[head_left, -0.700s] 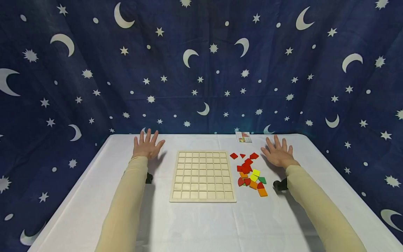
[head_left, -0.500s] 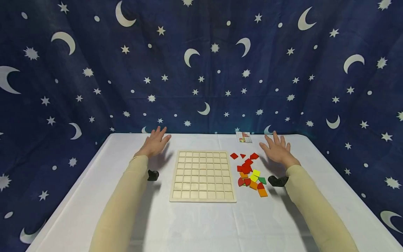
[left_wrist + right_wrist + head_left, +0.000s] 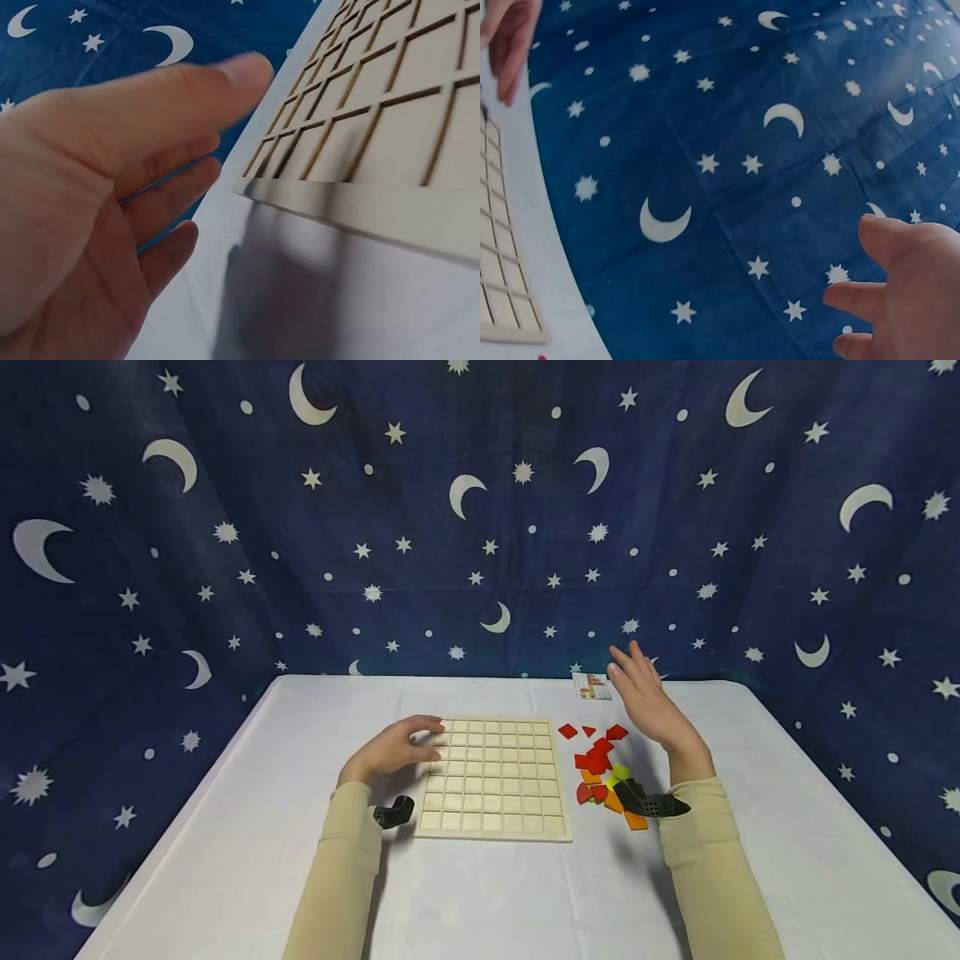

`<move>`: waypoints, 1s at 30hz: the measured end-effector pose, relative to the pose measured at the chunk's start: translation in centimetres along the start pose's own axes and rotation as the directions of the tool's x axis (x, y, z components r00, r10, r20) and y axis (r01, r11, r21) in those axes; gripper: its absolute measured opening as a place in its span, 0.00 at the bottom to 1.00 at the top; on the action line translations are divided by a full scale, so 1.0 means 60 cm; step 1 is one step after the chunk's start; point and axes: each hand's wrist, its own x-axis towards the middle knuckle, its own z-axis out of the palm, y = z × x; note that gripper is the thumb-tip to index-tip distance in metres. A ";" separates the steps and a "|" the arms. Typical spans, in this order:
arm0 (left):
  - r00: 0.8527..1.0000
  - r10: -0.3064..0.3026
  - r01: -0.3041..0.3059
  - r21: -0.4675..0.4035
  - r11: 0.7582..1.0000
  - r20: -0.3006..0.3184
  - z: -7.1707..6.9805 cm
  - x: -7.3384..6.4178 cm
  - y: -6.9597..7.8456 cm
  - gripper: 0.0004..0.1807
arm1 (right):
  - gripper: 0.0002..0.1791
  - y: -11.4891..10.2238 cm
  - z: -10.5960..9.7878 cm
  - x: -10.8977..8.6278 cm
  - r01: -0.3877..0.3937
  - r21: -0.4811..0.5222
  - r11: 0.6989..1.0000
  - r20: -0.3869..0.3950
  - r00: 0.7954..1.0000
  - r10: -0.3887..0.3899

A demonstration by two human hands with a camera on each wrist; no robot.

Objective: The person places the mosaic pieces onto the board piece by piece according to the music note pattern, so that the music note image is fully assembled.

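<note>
A square wooden grid board (image 3: 495, 777) lies in the middle of the white table, its squares bare. At its left edge is my left hand (image 3: 393, 747), fingers loosely bent over the upper left corner and holding nothing. In the left wrist view, its thumb (image 3: 225, 82) points toward the raised rim of the board (image 3: 360, 217). My right hand (image 3: 651, 700) is held up, fingers extended, above and behind the coloured pieces, with nothing in it. Flat red pieces (image 3: 597, 760) lie right of the board with orange (image 3: 637, 822) and yellow ones, partly hidden by the right wrist camera.
A small printed card (image 3: 591, 686) with a coloured grid pattern lies at the table's back edge. Behind the table (image 3: 480, 893) hangs a dark blue curtain (image 3: 420, 510) with moons and stars. A black camera (image 3: 394, 812) sticks out from the left wrist.
My left hand has moved right and nearer, from the table's back left to the board's left edge. The right hand has turned and risen slightly, its wrist camera now over the pieces.
</note>
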 end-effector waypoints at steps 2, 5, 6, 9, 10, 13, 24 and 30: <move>1.000 0.002 -0.002 0.012 1.000 -0.003 0.006 -0.002 -0.006 0.28 | 0.37 -0.005 0.003 -0.003 0.010 0.013 1.000 -0.002 1.000 -0.010; 1.000 -0.006 0.006 0.041 0.999 -0.011 0.013 -0.004 -0.014 0.26 | 0.37 -0.006 0.009 -0.005 0.011 0.036 0.999 0.002 1.000 -0.011; 1.000 -0.010 0.010 0.051 0.999 -0.013 0.015 -0.004 -0.016 0.25 | 0.37 -0.006 0.012 -0.005 0.008 0.042 0.999 0.007 1.000 -0.008; 1.000 -0.020 0.022 0.066 0.998 -0.023 0.018 -0.005 -0.021 0.22 | 0.38 -0.005 0.017 -0.006 -0.006 0.057 0.998 0.014 1.000 0.006; 1.000 -0.019 0.021 0.068 0.997 -0.024 0.018 -0.006 -0.022 0.21 | 0.38 -0.004 0.018 -0.006 -0.011 0.059 0.998 0.016 1.000 0.010; 1.000 -0.019 0.020 0.068 0.997 -0.022 0.019 -0.006 -0.025 0.19 | 0.39 -0.001 0.020 -0.008 -0.030 0.068 0.997 0.022 0.999 0.028; 1.000 -0.011 0.009 0.097 0.995 0.017 0.010 -0.010 -0.020 0.21 | 0.39 0.026 0.023 -0.009 -0.119 0.011 0.993 -0.025 0.993 0.120; 0.999 -0.022 0.020 0.091 0.996 0.024 0.010 -0.007 -0.020 0.21 | 0.36 0.068 0.030 0.000 -0.221 -0.096 0.971 -0.046 0.975 0.217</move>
